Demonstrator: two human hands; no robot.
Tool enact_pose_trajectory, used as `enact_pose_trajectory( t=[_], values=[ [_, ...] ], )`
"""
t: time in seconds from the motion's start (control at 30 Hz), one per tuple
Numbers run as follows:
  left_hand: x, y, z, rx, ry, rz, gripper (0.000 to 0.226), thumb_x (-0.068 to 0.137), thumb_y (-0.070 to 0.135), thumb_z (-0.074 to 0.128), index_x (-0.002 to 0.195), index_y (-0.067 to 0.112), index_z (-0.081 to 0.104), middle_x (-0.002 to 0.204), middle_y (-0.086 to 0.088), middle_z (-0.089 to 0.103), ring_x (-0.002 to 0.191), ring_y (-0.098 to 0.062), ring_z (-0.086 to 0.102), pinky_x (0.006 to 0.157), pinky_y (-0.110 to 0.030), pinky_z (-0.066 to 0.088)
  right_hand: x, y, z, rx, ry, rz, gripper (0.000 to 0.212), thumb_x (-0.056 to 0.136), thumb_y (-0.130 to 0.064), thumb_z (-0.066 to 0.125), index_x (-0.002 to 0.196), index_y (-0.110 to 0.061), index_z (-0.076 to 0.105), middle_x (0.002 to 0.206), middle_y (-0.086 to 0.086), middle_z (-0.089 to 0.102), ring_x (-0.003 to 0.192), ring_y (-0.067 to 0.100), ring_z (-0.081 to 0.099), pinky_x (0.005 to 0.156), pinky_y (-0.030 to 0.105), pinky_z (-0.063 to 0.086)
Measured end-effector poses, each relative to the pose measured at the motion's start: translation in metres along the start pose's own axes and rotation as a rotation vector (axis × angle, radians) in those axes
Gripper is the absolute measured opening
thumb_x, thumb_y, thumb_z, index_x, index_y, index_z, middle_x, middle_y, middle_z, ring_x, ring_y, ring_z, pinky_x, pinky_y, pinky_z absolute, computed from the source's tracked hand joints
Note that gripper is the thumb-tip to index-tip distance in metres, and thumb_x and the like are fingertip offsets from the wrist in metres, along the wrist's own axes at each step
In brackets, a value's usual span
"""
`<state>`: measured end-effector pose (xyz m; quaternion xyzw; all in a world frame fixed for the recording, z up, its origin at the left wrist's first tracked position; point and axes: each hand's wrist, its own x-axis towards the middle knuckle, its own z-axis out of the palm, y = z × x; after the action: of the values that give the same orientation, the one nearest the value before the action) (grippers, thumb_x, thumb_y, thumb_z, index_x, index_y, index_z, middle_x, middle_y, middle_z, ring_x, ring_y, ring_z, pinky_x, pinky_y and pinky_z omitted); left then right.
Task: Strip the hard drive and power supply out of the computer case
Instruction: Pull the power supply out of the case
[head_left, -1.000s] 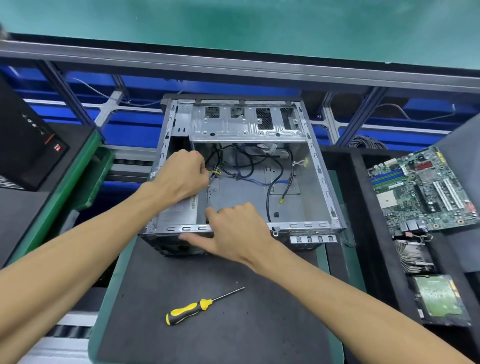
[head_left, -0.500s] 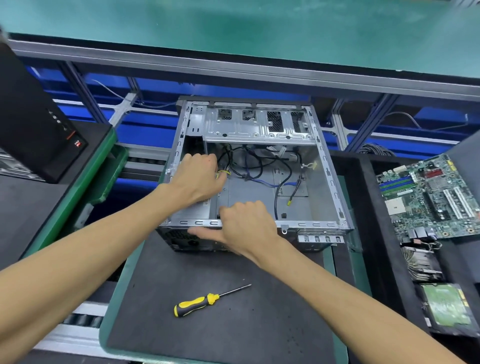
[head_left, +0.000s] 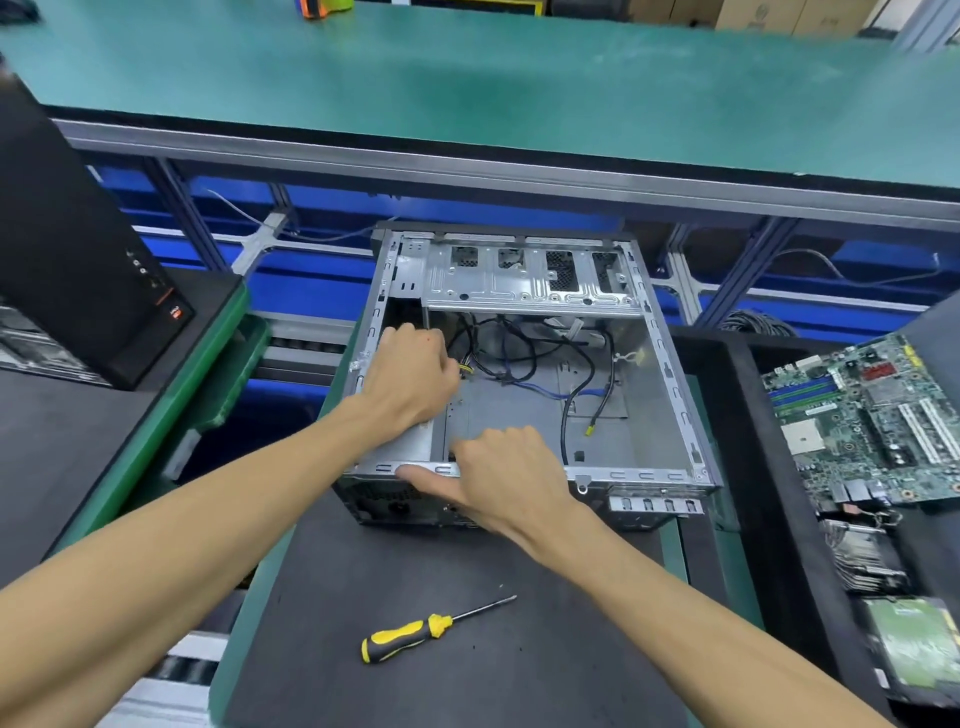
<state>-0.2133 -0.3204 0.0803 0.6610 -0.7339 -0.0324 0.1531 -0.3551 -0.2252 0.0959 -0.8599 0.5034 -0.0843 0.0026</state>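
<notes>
Computer case (head_left: 670, 395) lies open on the dark mat (head_left: 519, 665); power supply (head_left: 415, 441) sits in its 9 o'clock corner, mostly hidden by both hands. Left hand (head_left: 410, 379) is curled over it near the yellow-tipped cables (head_left: 519, 358) (whether it pinches them, cannot tell); right hand (head_left: 498, 478) has its thumb flat on the near rim, fingers curled down inside. Hard drive (head_left: 919, 649) already lies out at 4 o'clock.

Risks: cables snagging the frame if the unit lifts first; sharp rim under the thumb; case sliding toward the screwdriver (head_left: 415, 629).
</notes>
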Motion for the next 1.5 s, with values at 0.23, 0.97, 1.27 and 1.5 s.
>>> enact_pose_trajectory(
  t=[0.23, 0.97, 1.27, 1.5],
  values=[
    [0.015, 0.004, 0.001, -0.054, 0.053, 0.026, 0.016, 0.088, 0.019, 0.052, 0.073, 0.013, 0.055, 0.071, -0.001, 0.058, 0.081, -0.026, 0.049, 0.084, -0.042, 0.041, 0.002, 0.002, 0.004, 0.003, -0.017, -0.014, 0.078, 0.09, -0.079, 0.039, 0.048, -0.015, 0.024, 0.04, -0.001, 0.02, 0.038, 0.016, 0.015, 0.047, 0.032, 0.007],
    [0.055, 0.064, 0.06, 0.836, -0.897, -0.019, 0.045, 0.097, 0.016, 0.054, 0.142, 0.016, 0.05, 0.149, 0.0, 0.048, 0.134, -0.027, 0.049, 0.095, -0.039, 0.048, 0.003, 0.005, 0.008, 0.03, -0.038, -0.094, 0.068, 0.087, -0.073, 0.052, 0.051, -0.016, 0.051, 0.046, 0.004, 0.055, 0.042, 0.025, 0.03, 0.048, 0.029, 0.019],
    [0.068, 0.048, 0.049, 0.719, -1.011, 0.015, 0.037, 0.095, 0.013, 0.054, 0.131, 0.015, 0.058, 0.136, -0.001, 0.057, 0.122, -0.024, 0.057, 0.089, -0.038, 0.048, 0.006, 0.005, 0.01, 0.038, -0.001, -0.146, 0.068, 0.092, -0.075, 0.042, 0.058, -0.016, 0.04, 0.058, 0.009, 0.063, 0.048, 0.027, 0.039, 0.054, 0.032, 0.032],
    [0.073, 0.045, 0.046, 0.717, -0.814, -0.086, 0.048, 0.096, 0.014, 0.055, 0.144, 0.012, 0.047, 0.145, -0.002, 0.05, 0.133, -0.024, 0.05, 0.098, -0.033, 0.046, 0.005, 0.003, 0.006, 0.031, -0.004, -0.135, 0.073, 0.093, -0.075, 0.035, 0.058, -0.013, 0.052, 0.053, 0.006, 0.057, 0.045, 0.025, 0.037, 0.051, 0.032, 0.023]
  ],
)
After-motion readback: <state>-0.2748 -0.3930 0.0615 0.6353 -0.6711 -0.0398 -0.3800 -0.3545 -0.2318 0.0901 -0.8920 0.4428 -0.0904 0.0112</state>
